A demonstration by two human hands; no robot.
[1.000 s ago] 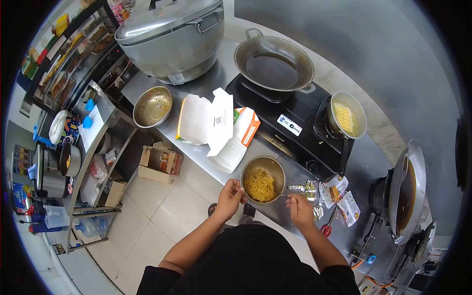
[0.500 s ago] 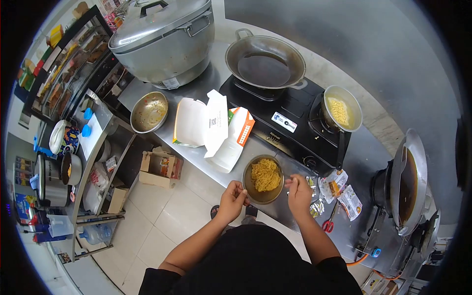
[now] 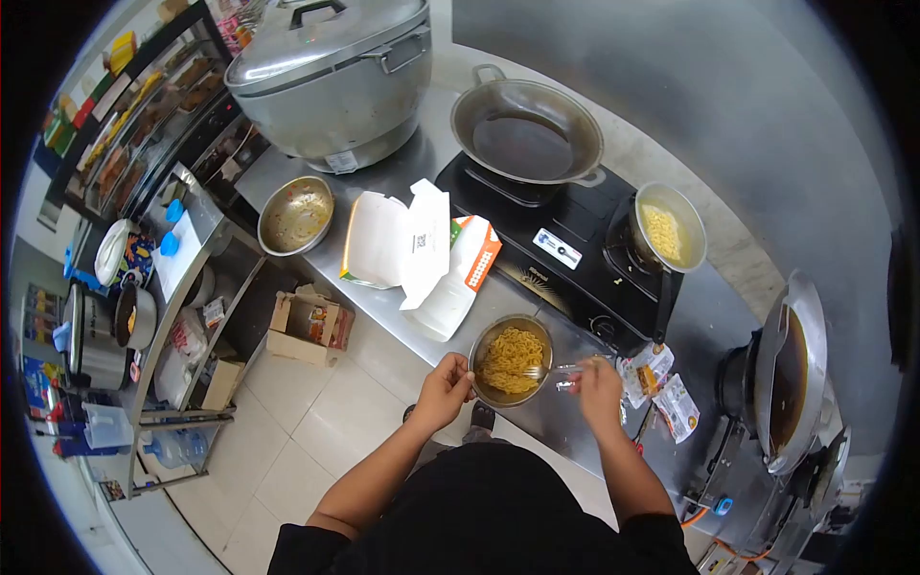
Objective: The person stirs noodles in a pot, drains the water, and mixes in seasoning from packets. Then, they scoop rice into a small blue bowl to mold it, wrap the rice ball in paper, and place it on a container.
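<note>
A metal bowl point(image 3: 496, 396) at the counter's front edge holds cooked noodles point(image 3: 511, 355). My left hand point(image 3: 445, 391) pinches the left side of its rim between thumb and fingers. In my right hand point(image 3: 600, 385) is a silver fork point(image 3: 539, 372), its tines touching the noodles at the bowl's right side. Just beyond the bowl, to the left, stand open takeaway boxes point(image 3: 446, 302). Torn seasoning packets point(image 3: 678, 407) lie to the right of my right hand, which partly covers some foil sachets.
A black gas stove point(image 3: 575, 283) carries a wide pan point(image 3: 522, 144) and a small pot point(image 3: 704, 235) with pale noodles. A large rice cooker point(image 3: 331, 101) and a used metal bowl point(image 3: 287, 230) stand left. A wok point(image 3: 815, 374) of dark liquid is at right.
My right hand has moved slightly right, and a fork now shows from it with its tines in the noodles. My left hand stays at the bowl's rim. The view has shifted slightly.
</note>
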